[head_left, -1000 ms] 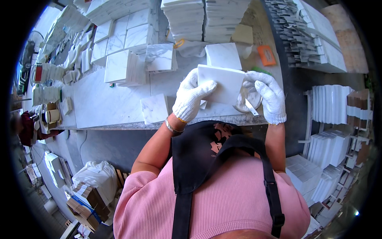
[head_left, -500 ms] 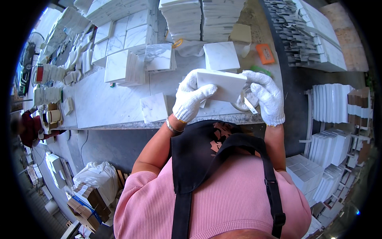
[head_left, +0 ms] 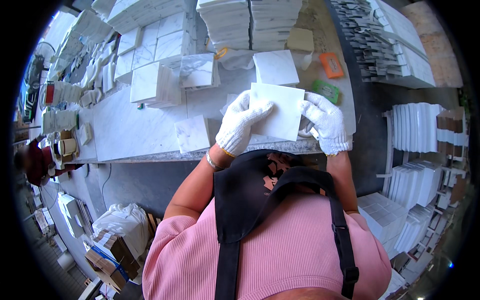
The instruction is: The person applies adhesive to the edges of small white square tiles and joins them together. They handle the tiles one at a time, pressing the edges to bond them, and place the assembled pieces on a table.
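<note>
A square white tile [head_left: 279, 116] is held up over the bench's near edge, its plain face toward me. My left hand [head_left: 237, 124], in a white knitted glove, grips its left side with the thumb lying across the face and the fingers behind. My right hand [head_left: 327, 124], gloved alike, pinches the right edge with bent fingers. Partly hidden behind that hand is a pale ring-shaped thing I cannot make out. Just beyond the held tile lies a short stack of white tiles [head_left: 276, 68]. A single grey-veined tile [head_left: 192, 134] rests to the left of my left hand.
On the stone-topped bench [head_left: 135, 132] stand more tile stacks [head_left: 152, 85], with tall ones [head_left: 222, 25] at the back. An orange block [head_left: 331, 65] and a green one [head_left: 326, 91] lie at the right. Tile racks [head_left: 417, 127] stand beyond the right edge. Another person [head_left: 37, 162] is far left.
The held tile has turned from a tilted, edge-on position to show its full face. My right hand has shifted left and a little down, uncovering more of the green block.
</note>
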### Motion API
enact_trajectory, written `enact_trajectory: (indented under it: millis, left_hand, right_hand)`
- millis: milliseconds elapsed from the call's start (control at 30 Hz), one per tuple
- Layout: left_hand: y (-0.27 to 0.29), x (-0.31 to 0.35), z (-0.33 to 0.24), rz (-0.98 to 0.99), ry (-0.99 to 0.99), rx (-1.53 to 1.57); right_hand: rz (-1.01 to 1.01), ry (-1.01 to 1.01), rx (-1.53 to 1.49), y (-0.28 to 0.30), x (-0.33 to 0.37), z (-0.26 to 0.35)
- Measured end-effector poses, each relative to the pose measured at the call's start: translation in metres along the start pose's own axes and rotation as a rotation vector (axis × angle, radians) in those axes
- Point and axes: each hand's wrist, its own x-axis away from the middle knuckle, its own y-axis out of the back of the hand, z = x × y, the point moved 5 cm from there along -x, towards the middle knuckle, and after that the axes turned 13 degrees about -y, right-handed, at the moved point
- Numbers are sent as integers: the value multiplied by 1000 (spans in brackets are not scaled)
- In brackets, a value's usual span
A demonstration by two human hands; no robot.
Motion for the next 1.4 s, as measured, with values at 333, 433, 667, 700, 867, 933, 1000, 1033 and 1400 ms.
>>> enact_trajectory:
  millis: [333,433,667,700,867,933,1000,1033,1400]
  left_hand:
    - [-3,8,-2,-9,44,7]
    - [-3,7,-1,-3,51,8]
    - [1,8,6,-15,29,-7]
    - [0,8,6,-12,16,-34]
    - [-8,11,-2,17,-48,-245]
    - [-8,12,-3,15,-73,-282]
    - [-8,13,-4,11,-95,-298]
    - [-8,13,-4,8,-105,-296]
    - [0,7,-4,7,-140,-282]
  right_hand:
    - [6,-161,-55,1,-1,-10]
    - [-17,-125,-56,3,-4,-15]
    - [31,-202,-207,4,-4,1]
    - [55,-264,-315,2,-3,4]
    - [29,-33,-70,-4,-19,15]
    - [28,29,131,-9,-24,12]
    - [6,50,161,-9,-22,13]
    - [-2,23,132,-9,-23,11]
    - [-3,-76,-65,14,-19,4]
